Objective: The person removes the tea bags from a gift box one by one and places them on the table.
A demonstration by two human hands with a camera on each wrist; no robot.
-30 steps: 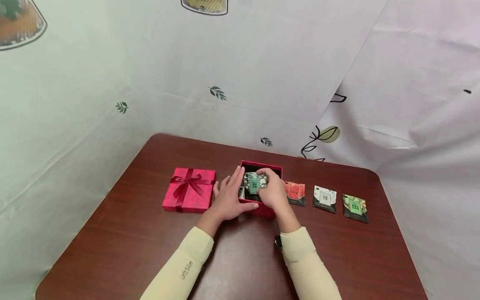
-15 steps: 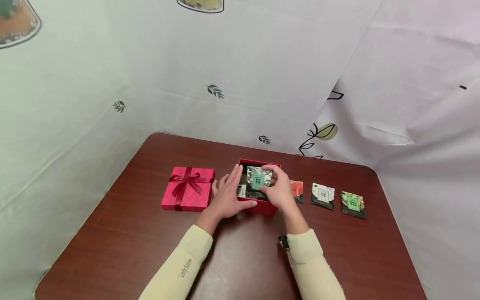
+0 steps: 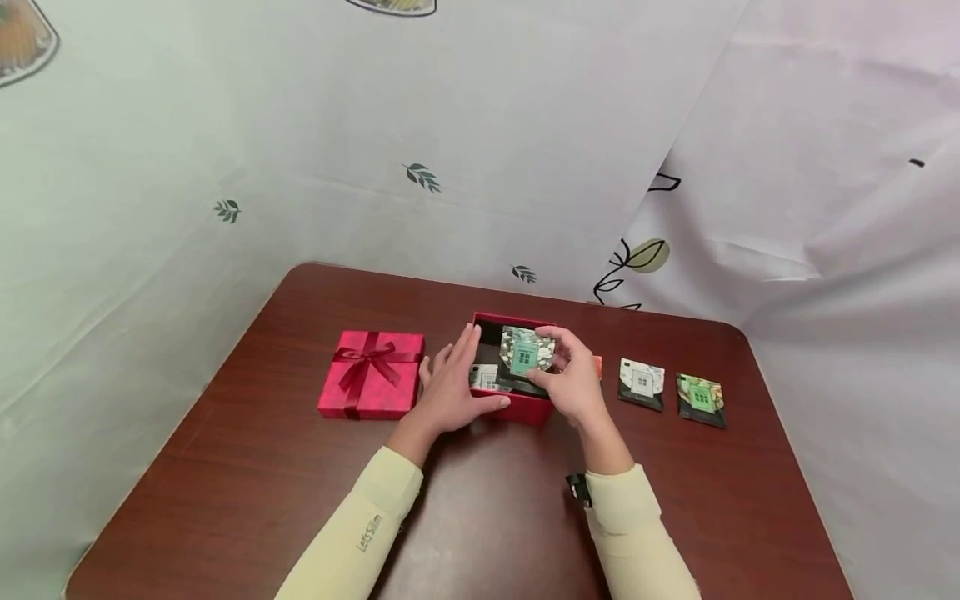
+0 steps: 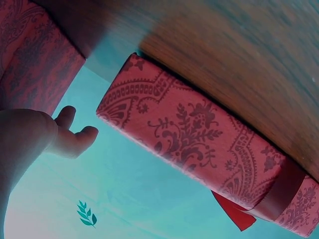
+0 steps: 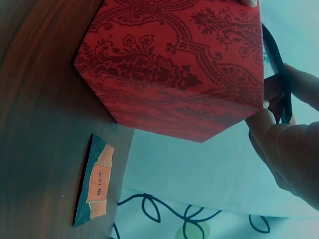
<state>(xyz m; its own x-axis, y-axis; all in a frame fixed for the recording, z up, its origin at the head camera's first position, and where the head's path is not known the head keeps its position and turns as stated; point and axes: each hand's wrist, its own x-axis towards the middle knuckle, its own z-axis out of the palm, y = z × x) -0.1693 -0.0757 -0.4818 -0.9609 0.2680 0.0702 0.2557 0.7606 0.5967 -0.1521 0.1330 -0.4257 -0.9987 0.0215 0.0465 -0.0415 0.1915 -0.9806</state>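
A red patterned gift box (image 3: 531, 410) stands uncovered on the table. My right hand (image 3: 576, 379) pinches a green-labelled sachet (image 3: 523, 357) between thumb and fingers, tilted above the box opening; in the right wrist view the sachet (image 5: 286, 94) shows edge-on at the box rim. My left hand (image 3: 450, 396) rests along the left side of the box, fingers extended and thumb across the front wall. Inside the box a white-labelled sachet (image 3: 484, 377) shows beside the held one. The left wrist view catches part of the left hand (image 4: 70, 137) next to the box (image 4: 40, 64).
The red lid (image 3: 372, 375) with a ribbon bow lies left of the box. On the right are a white sachet (image 3: 641, 384), a green-and-yellow sachet (image 3: 701, 400) and an orange sachet (image 5: 97, 181), mostly hidden by my right hand in the head view. Printed fabric hangs behind the table.
My right hand has lifted the green-labelled sachet up out of the box and slightly right, exposing more of the white-labelled sachet inside. The left hand stays at the box.
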